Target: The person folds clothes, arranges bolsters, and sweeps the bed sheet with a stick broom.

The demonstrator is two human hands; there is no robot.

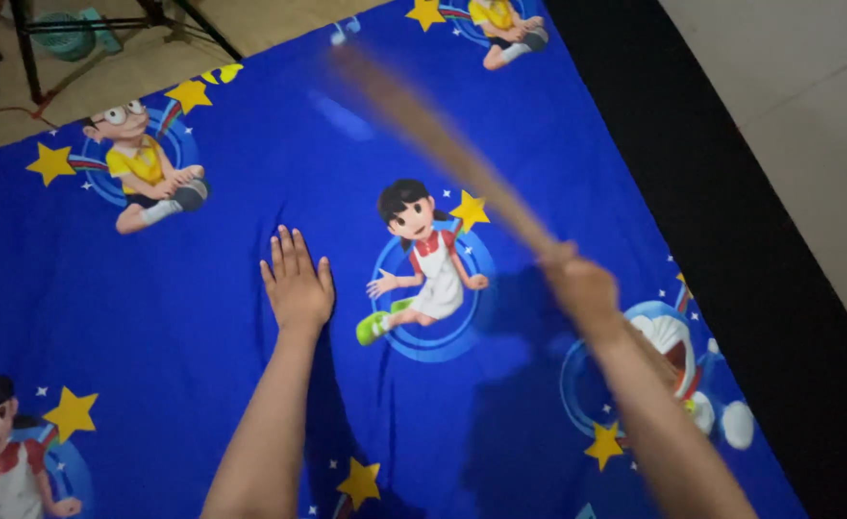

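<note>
A bright blue bedsheet [250, 317] with cartoon prints and yellow stars is seen spread out flat, filling most of the head view. The left hand [297, 281] is laid palm-down on the sheet a bit left of centre, fingers straight and close together, pointing toward 12 o'clock, with the forearm running down to about 6 o'clock.

The right hand [582, 288] is raised over the sheet at roughly 3 o'clock from the left hand, well apart from it. It's closed in a fist around the lower end of a long brown stick-like broom [443, 144], which is heavily motion-blurred. The broom is angled up from the fist toward 11 o'clock, with its far end smeared out near the top edge of the frame. Whether the tip is touching the sheet can't be told because of the blur.

Between the two hands a printed cartoon girl in a white and red dress [428, 264] is seen, inside a blue ring. A printed cartoon boy in a yellow shirt [145, 168] is found at about 10 o'clock from the left hand. A black strip of mattress edge [731, 211] is seen running down the right side at 3 o'clock, with pale floor [808, 86] beyond it at 2 o'clock. Tan floor and black stand legs [29, 48] are visible at the top left corner.
</note>
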